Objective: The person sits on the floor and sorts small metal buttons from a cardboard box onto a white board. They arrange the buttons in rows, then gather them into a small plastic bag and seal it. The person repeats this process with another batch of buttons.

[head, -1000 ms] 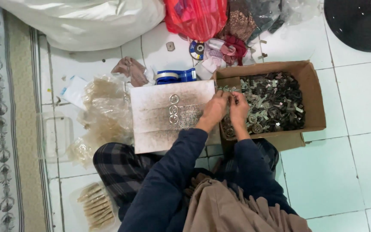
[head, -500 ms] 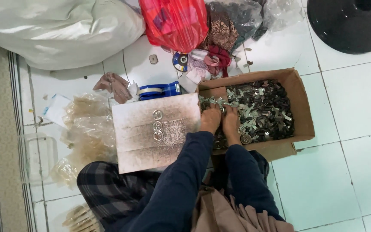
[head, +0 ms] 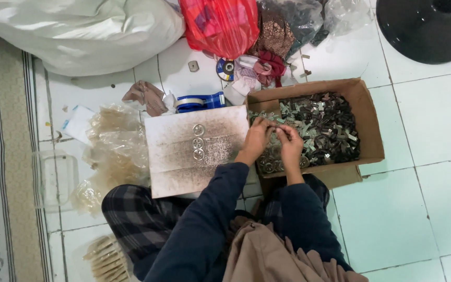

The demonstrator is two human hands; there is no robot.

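Near the middle of the frame, the person's left hand and right hand met over the left part of an open brown cardboard box filled with a heap of small dark and silvery metal pieces. The fingers of both hands were curled in close together, tips nearly touching, and seemed to pinch one of the small pieces between them; the piece itself was too small to make out. Both arms wore dark blue sleeves that ran down toward the bottom of the frame.

Just left of the box, touching its side, lay a flat pale board speckled with dark grime. Three small round metal rings sat on it in a short column, close to the left hand but apart from it.

Above the board lay a blue tape dispenser on the white tiled floor. At centre left a pile of clear plastic bags spread beside the board. A red plastic bag sat at the top centre, a large white sack filled the upper left, and a round black base occupied the upper right corner. A patterned rug ran down the left edge.
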